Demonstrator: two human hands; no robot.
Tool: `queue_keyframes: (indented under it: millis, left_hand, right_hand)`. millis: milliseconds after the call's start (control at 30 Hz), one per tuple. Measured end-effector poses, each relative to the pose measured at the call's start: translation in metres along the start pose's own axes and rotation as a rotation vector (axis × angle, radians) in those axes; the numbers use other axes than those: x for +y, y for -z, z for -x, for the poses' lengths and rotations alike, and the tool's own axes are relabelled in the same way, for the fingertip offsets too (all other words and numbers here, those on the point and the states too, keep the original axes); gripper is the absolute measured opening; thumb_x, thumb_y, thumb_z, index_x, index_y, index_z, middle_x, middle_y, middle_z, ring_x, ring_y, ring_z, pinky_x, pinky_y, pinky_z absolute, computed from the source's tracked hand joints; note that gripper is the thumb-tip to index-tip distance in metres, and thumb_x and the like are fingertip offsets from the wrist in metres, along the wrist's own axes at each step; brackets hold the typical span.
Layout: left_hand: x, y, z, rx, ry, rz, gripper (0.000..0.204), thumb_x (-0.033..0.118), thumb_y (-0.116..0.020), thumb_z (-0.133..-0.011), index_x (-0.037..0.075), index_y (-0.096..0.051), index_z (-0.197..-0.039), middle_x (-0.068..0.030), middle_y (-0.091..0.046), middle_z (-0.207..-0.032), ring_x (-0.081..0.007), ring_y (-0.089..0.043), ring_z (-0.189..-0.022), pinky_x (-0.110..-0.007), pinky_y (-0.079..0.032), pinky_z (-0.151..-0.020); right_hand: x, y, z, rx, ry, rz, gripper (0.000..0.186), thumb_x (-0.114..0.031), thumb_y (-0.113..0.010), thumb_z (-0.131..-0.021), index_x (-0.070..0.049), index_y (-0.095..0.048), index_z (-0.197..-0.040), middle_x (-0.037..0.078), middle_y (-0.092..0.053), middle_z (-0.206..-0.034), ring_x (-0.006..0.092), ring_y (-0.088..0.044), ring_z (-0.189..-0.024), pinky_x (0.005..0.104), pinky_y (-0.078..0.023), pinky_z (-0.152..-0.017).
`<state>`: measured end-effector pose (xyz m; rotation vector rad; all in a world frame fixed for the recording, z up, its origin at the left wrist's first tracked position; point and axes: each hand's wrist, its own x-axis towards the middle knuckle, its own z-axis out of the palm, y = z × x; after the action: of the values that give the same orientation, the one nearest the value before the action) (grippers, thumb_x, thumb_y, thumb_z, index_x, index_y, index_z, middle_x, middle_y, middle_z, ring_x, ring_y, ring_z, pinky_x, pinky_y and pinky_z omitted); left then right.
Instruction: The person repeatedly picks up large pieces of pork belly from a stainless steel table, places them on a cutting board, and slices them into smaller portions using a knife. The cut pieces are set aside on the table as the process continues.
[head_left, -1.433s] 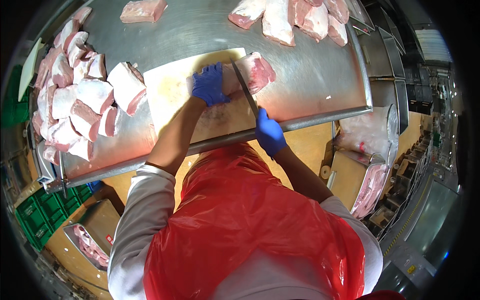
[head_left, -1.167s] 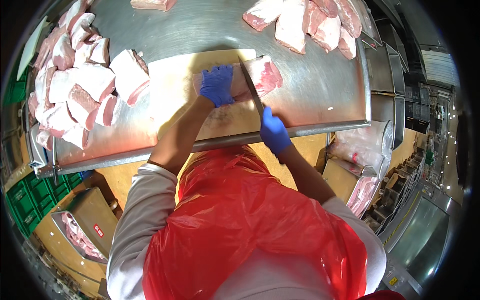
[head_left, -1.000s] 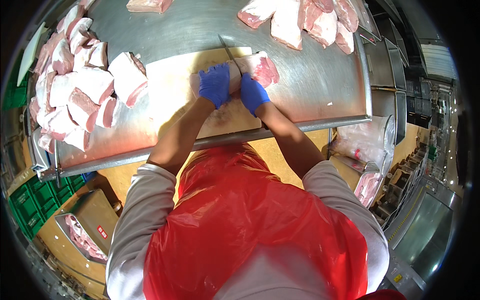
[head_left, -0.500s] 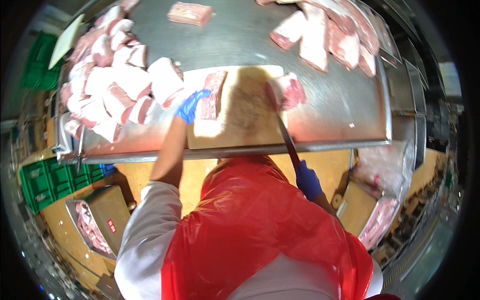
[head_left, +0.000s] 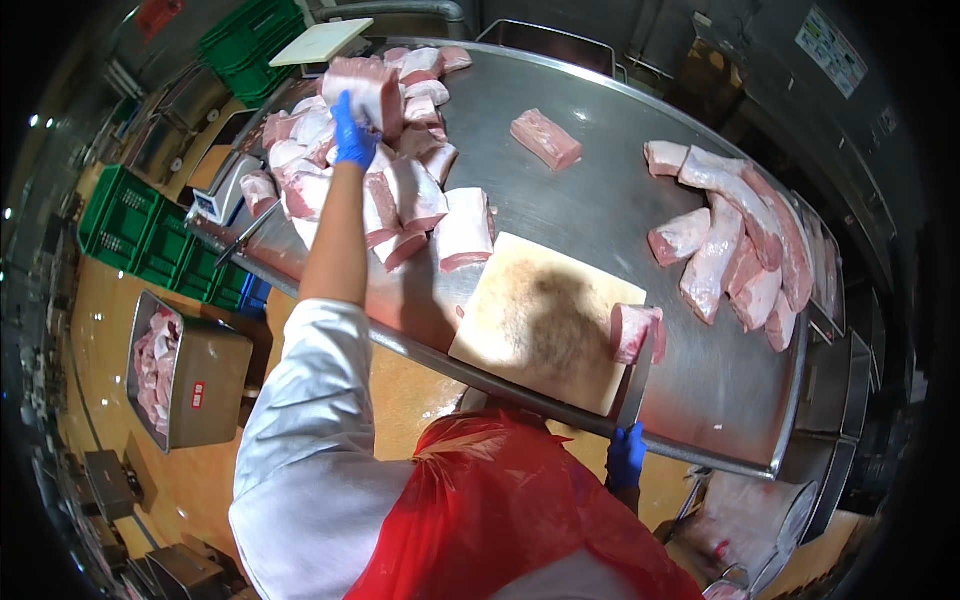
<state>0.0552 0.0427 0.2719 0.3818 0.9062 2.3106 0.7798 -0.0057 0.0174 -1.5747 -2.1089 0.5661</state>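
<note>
My left hand [head_left: 352,135], in a blue glove, is stretched far out to the left and grips a pale pink cut piece of meat [head_left: 368,88] above the heap of cut pieces [head_left: 400,200]. My right hand [head_left: 626,456], also gloved blue, holds a long knife [head_left: 634,385] at the table's near edge, blade pointing up toward a small meat piece [head_left: 634,332] on the right end of the tan cutting board [head_left: 540,320].
The steel table [head_left: 590,200] carries a lone slab [head_left: 545,140] at its middle and several large uncut slabs [head_left: 735,250] at the right. Green crates [head_left: 125,220] and a steel bin of meat [head_left: 180,370] stand on the floor to the left. A white board [head_left: 320,42] lies at the far edge.
My left hand has carried a cut piece from the board out to the heap on the left. My right hand drew the knife back to the table's near edge.
</note>
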Motion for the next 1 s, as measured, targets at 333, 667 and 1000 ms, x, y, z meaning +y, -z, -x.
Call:
queue_keyframes:
  millis: [333, 667, 1000]
  left_hand:
    - [-0.449, -0.106, 0.284, -1.018, -0.527, -1.644, 0.046, 0.035, -0.068, -0.084, 0.011, -0.058, -0.122, -0.0184, -0.058, -0.114, -0.0336, -0.058, -0.103, -0.053, -0.046, -0.087]
    - [-0.438, -0.168, 0.280, -1.241, 0.145, -1.948, 0.083, 0.043, -0.078, -0.075, 0.016, -0.042, -0.145, -0.0109, -0.066, -0.121, -0.0331, -0.065, -0.111, -0.056, -0.051, -0.087]
    - [-0.235, 0.045, 0.293, -1.167, 0.257, -1.024, 0.042, 0.022, -0.063, -0.092, 0.009, -0.059, -0.132, -0.0164, -0.066, -0.120, -0.0256, -0.065, -0.106, -0.039, -0.055, -0.087]
  right_hand:
    - [-0.018, 0.026, -0.004, -0.072, -0.429, -0.330, 0.018, -0.019, -0.056, -0.100, -0.004, -0.046, -0.100, 0.009, -0.052, -0.056, 0.0193, -0.053, -0.040, 0.0376, -0.045, -0.038]
    - [-0.014, 0.069, 0.010, -0.023, -0.501, -0.316, 0.017, -0.016, -0.055, -0.100, -0.003, -0.048, -0.109, 0.007, -0.056, -0.063, 0.0150, -0.054, -0.045, 0.0335, -0.047, -0.039]
    - [-0.002, -0.001, -0.035, -0.168, -0.096, -0.148, 0.024, -0.025, -0.057, -0.097, -0.005, -0.053, -0.110, 0.011, -0.054, -0.060, 0.0218, -0.056, -0.044, 0.0394, -0.047, -0.039]
